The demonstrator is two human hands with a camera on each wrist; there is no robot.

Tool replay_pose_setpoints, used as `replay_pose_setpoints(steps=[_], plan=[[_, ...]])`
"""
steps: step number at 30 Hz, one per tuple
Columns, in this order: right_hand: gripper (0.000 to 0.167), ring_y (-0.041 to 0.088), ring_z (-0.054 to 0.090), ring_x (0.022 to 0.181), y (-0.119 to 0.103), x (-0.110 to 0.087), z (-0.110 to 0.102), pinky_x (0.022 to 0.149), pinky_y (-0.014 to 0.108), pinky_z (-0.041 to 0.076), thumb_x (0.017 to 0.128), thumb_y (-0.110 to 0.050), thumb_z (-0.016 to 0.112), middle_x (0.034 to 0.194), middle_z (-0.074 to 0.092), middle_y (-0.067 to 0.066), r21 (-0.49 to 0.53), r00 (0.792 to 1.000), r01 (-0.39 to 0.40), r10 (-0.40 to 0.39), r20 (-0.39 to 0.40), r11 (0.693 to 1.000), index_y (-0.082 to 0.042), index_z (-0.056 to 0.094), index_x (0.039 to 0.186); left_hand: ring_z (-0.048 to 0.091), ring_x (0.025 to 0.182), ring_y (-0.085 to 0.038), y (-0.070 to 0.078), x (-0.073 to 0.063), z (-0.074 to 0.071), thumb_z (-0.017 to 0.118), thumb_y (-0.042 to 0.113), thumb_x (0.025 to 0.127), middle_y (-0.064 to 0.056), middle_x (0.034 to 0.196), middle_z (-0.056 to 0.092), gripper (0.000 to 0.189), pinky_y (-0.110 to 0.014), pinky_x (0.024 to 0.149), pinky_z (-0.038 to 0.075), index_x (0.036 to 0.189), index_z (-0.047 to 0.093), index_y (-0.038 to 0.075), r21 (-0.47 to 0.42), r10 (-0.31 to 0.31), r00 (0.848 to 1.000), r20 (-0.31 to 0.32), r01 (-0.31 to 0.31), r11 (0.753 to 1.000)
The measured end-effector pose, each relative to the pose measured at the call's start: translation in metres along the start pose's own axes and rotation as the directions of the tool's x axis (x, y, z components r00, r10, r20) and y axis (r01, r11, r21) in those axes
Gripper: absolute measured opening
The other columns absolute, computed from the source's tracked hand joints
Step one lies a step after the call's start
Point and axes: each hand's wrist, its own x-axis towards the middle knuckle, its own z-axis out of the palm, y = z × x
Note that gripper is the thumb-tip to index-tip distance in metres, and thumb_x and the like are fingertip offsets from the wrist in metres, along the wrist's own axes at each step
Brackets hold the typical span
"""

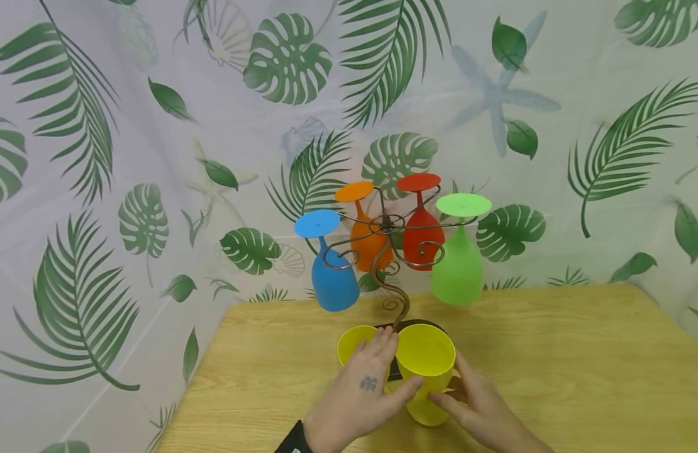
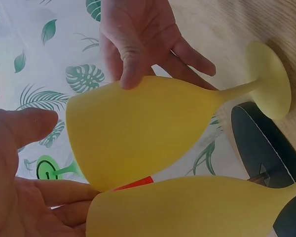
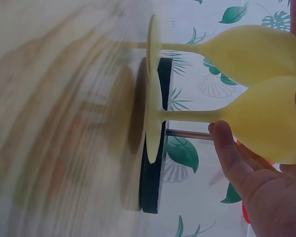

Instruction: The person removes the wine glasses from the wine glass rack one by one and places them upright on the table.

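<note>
In the head view, two yellow goblets stand upright side by side in front of a metal stemware rack (image 1: 397, 289). My left hand (image 1: 360, 387) reaches over the left goblet (image 1: 349, 346), its straight fingers between the two rims. Its thumb is apart from the right goblet's bowl in the left wrist view. At the right goblet (image 1: 425, 362), my right hand (image 1: 485, 402) lies along the right side. One of its fingertips touches the bowl's underside near the stem in the right wrist view. My left hand hides part of the left goblet.
Upside down from the rack's curled arms hang blue (image 1: 334, 280), orange (image 1: 368, 242), red (image 1: 422, 236) and green (image 1: 459, 270) goblets. Its black base (image 1: 434, 323) sits behind the yellow ones on the wooden table (image 1: 575, 352). A leaf-patterned cloth (image 1: 173, 38) covers the walls behind.
</note>
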Motion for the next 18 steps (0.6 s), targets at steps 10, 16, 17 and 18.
replay_pose_setpoints(steps=[10, 16, 17, 18], plan=[[0.062, 0.001, 0.062, 0.114, 0.004, 0.005, 0.007, 0.084, 0.028, 0.061, 0.097, -0.009, 0.069, 0.136, 0.058, 0.023, 0.014, 1.0, 0.003, -0.003, 0.007, 1.0, -0.004, 0.038, 0.15, 0.036, 0.15, -0.03, -0.003, 0.0, 0.001, 0.049, 0.053, 0.105, -0.019, 0.158, 0.04, 0.071, -0.055, 0.119, 0.035, 0.148, 0.049, -0.003, -0.017, 0.01, 1.0, 0.016, -0.009, 1.0], [0.062, -0.002, 0.058, 0.119, 0.009, 0.004, 0.01, 0.086, 0.031, 0.061, 0.097, -0.013, 0.07, 0.14, 0.056, 0.025, 0.04, 0.998, -0.058, 0.057, 0.025, 0.998, -0.004, 0.037, 0.15, 0.036, 0.15, -0.029, -0.005, 0.0, 0.001, 0.051, 0.051, 0.105, -0.018, 0.157, 0.042, 0.067, -0.051, 0.121, 0.033, 0.147, 0.051, -0.001, -0.025, 0.016, 1.0, 0.026, -0.015, 1.0], [0.063, -0.002, 0.057, 0.12, 0.009, 0.005, 0.011, 0.087, 0.032, 0.061, 0.098, -0.014, 0.069, 0.141, 0.055, 0.025, 0.047, 0.997, -0.068, 0.066, 0.031, 0.997, -0.005, 0.037, 0.15, 0.036, 0.15, -0.03, -0.005, 0.0, 0.001, 0.051, 0.05, 0.105, -0.018, 0.157, 0.042, 0.066, -0.052, 0.121, 0.033, 0.147, 0.052, 0.0, -0.027, 0.017, 0.999, 0.028, -0.016, 1.0], [0.063, -0.003, 0.056, 0.121, 0.01, 0.005, 0.011, 0.087, 0.032, 0.061, 0.098, -0.015, 0.069, 0.142, 0.055, 0.024, 0.048, 0.997, -0.072, 0.07, 0.035, 0.996, -0.005, 0.036, 0.151, 0.036, 0.15, -0.03, -0.006, 0.0, 0.001, 0.052, 0.05, 0.105, -0.018, 0.157, 0.043, 0.065, -0.052, 0.12, 0.033, 0.147, 0.053, 0.001, -0.027, 0.017, 0.999, 0.03, -0.017, 0.999]])
